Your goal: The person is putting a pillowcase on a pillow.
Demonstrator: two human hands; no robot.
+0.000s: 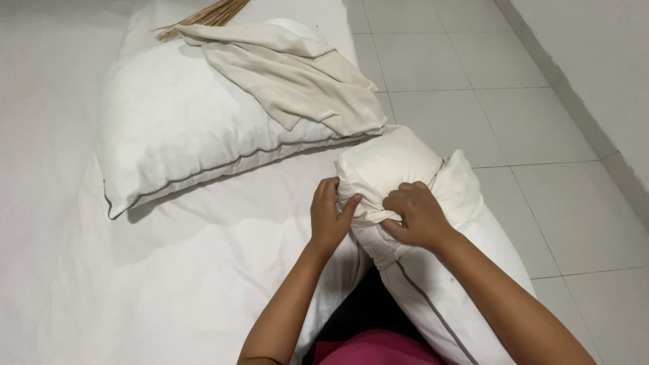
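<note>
While I knelt at the edge of the bed (169,284), the cream case (392,169) held only the far end of my pillow (446,290); the rest of the pillow, white with a grey piped seam, stuck out bare toward me. Its long axis ran from my lap up and away, leaning a little leftward at the far end, with the covered end pointing toward the second pillow (182,128). It lay over the bed's right edge, partly above the tiled floor (473,101).

My left hand (330,215) was closed on the case's bunched hem at the pillow's left side, thumb pressed into the cloth. My right hand (416,215) was clenched on a gathered fold of the same hem, on top of the pillow, fingers curled tight, just beside the left.

Beyond my pillow, the second pillow lay flat on the bed, uncovered, with another cream case (297,74) draped loose across its right half. Past that pillow, a bundle of straw-coloured sticks (203,17) rested at the far edge.
</note>
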